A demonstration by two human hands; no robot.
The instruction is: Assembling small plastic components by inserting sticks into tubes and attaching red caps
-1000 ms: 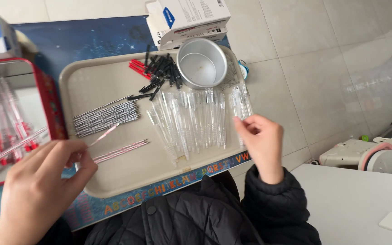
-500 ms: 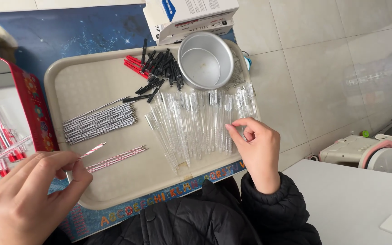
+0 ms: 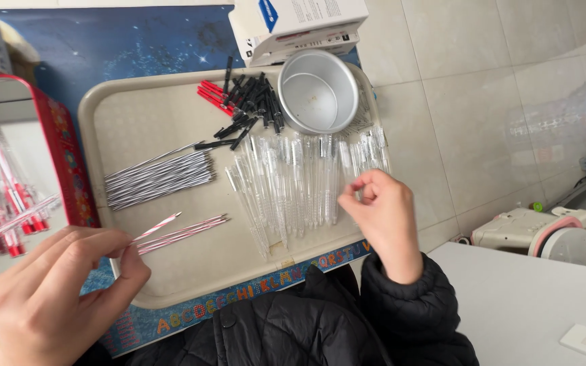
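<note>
- The left hand (image 3: 55, 298) is pinching one thin red-and-white striped pen refill (image 3: 156, 227) between thumb and fingertips, over the beige plastic tray's (image 3: 144, 115) near-left edge.
- The right hand (image 3: 382, 217) is curling its fingers narrowly over the row of clear plastic pen barrels (image 3: 293, 183); whether it is holding one cannot be told.
- A round metal bowl (image 3: 317, 91) is sitting at the tray's far edge.
</note>
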